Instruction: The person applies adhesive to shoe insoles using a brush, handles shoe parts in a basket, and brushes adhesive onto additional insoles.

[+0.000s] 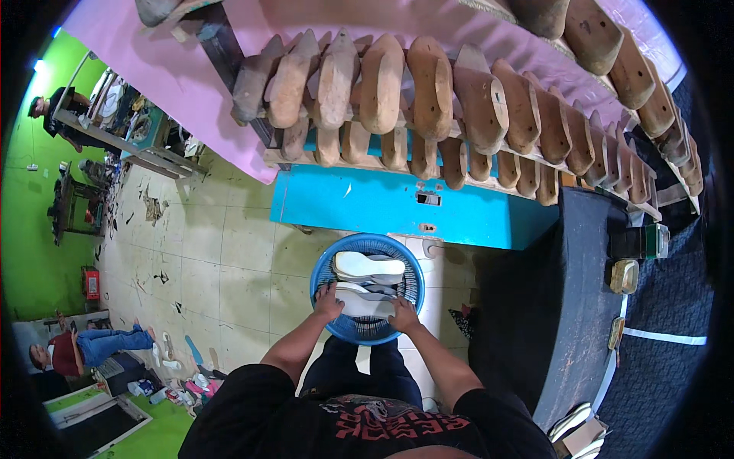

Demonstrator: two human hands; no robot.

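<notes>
A blue round plastic basket (315,279) sits low in front of my legs. Several white shoe soles lie in it in two stacks. The far stack's top sole (368,265) rests flat, with greyer soles under it. Across the near side of the basket lies the nearer white sole (364,306), which both hands grip by its ends. My left hand (329,304) is closed round its left end, and my right hand (403,314) is closed on its right end. The fingertips are partly hidden, and I cannot tell whether more than one sole is between them.
Wooden shoe lasts (382,84) stand in rows on racks ahead. Below them is a blue panel (344,200). A dark-covered table (577,306) stands at my right. Scraps litter the tiled floor (222,252). A person (99,343) sits at left; another (65,111) is farther off.
</notes>
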